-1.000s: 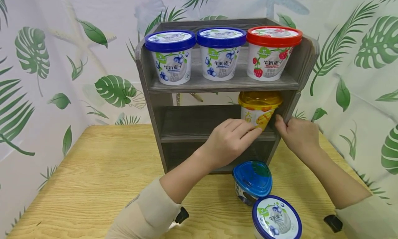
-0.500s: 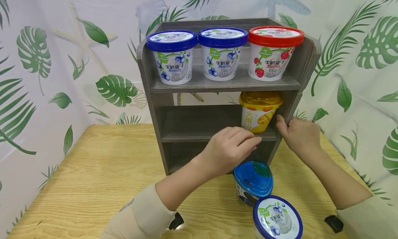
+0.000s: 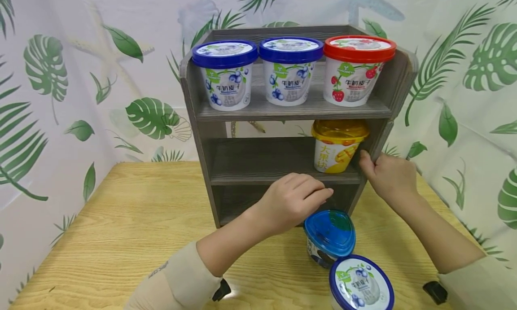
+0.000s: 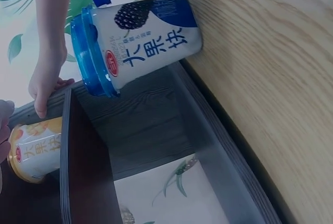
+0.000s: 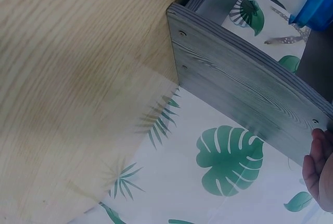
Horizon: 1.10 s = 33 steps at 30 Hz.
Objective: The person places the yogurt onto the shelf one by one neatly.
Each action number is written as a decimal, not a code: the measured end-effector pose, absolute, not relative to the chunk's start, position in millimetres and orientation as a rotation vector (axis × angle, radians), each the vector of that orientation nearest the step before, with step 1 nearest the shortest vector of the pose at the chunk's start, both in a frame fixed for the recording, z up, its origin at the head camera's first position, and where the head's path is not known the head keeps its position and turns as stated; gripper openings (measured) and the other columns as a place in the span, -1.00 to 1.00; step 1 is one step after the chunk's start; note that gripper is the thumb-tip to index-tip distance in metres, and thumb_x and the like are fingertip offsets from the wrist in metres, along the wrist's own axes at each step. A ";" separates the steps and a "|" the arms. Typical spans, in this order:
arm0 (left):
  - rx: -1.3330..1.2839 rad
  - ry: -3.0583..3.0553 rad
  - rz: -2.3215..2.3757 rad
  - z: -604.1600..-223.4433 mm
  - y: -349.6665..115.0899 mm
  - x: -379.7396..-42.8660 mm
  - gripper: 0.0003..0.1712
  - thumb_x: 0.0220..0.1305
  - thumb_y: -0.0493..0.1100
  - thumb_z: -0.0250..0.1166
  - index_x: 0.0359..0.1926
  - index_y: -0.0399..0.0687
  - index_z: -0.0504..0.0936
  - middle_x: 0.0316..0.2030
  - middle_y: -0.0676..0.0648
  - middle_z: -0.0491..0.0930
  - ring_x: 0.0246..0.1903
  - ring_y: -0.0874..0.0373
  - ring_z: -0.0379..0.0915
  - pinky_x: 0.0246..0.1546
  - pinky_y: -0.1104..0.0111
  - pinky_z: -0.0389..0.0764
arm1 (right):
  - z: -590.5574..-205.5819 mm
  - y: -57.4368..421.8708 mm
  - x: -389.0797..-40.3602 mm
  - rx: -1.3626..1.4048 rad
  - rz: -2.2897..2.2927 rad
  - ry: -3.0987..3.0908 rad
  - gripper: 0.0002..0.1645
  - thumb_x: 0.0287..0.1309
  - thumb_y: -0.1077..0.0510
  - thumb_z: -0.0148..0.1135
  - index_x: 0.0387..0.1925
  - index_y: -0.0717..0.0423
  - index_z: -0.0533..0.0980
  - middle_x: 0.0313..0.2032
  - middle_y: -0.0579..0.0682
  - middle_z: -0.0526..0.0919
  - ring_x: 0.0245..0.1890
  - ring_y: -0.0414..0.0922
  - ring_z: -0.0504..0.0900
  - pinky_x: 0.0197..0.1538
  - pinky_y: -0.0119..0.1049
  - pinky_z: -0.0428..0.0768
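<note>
A yellow-lidded fruit cup point(image 3: 337, 154) stands upright at the right end of the grey shelf rack's point(image 3: 246, 180) middle level. Just below and in front of it is my left hand point(image 3: 296, 202), fingers loosely bent and holding nothing. My right hand point(image 3: 391, 174) grips the rack's right side panel, thumb on the inner side and fingers along the outer face point(image 5: 315, 166). On the table before the rack sits a blue-lidded blackberry cup point(image 4: 140, 44), near my left hand. A blueberry tub point(image 3: 361, 283) touches it in front, partly cut off by the head view.
Two blueberry tubs point(image 3: 228, 83) point(image 3: 290, 79) and a red-lidded strawberry tub point(image 3: 355, 79) line the rack's top level. The wooden table point(image 3: 133, 238) extends left of the rack. Leaf-patterned cloth point(image 3: 101, 76) hangs behind and at both sides.
My left hand has let go of the yellow-lidded cup and drawn back, down and slightly left. The cup stays on the middle shelf. My right hand keeps its grip on the rack.
</note>
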<state>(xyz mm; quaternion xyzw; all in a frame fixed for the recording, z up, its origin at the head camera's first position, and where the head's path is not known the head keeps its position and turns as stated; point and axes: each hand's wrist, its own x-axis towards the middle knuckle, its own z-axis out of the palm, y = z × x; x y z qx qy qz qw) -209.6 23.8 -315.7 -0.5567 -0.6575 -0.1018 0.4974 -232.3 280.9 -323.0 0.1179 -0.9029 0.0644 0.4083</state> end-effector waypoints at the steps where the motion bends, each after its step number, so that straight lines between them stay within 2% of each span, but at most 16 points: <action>1: -1.355 -1.591 -0.246 -316.5 23.1 -209.8 -0.86 0.27 -0.20 0.24 -0.22 -0.08 0.71 -0.32 0.03 0.66 -0.28 0.22 0.58 -0.16 0.48 0.58 | -323.0 281.2 -232.4 0.296 0.163 -2.277 -0.16 0.32 -0.31 -0.55 -0.94 0.08 0.08 -0.89 -0.09 0.02 -0.91 -0.10 0.05 -0.81 -0.30 -0.06; 9: -1.389 -1.617 -0.224 -324.4 18.4 -210.5 -0.86 0.26 -0.18 0.26 -0.23 -0.07 0.72 -0.32 0.03 0.67 -0.28 0.23 0.59 -0.11 0.48 0.58 | -324.5 282.0 -233.6 0.308 0.156 -2.275 -0.14 0.32 -0.32 -0.57 -0.95 0.08 0.07 -0.88 -0.12 0.00 -0.90 -0.12 0.02 -0.80 -0.33 -0.09; 18: -1.423 -1.628 -0.139 -333.1 14.2 -212.3 -0.87 0.28 -0.22 0.22 -0.24 -0.04 0.70 -0.33 0.06 0.66 -0.29 0.25 0.58 -0.17 0.50 0.58 | -324.5 283.8 -233.9 0.301 0.151 -2.284 -0.14 0.32 -0.32 -0.57 -0.94 0.08 0.08 -0.88 -0.13 -0.01 -0.89 -0.13 0.01 -0.80 -0.34 -0.09; 33: -1.581 -1.662 -0.026 -351.0 0.8 -213.0 -0.86 0.29 -0.19 0.23 -0.16 -0.02 0.67 -0.27 0.08 0.66 -0.23 0.28 0.57 -0.12 0.54 0.55 | -323.4 282.2 -233.1 0.314 0.167 -2.274 -0.16 0.32 -0.32 -0.56 -0.92 0.08 0.09 -0.87 -0.12 0.00 -0.89 -0.13 0.02 -0.79 -0.34 -0.08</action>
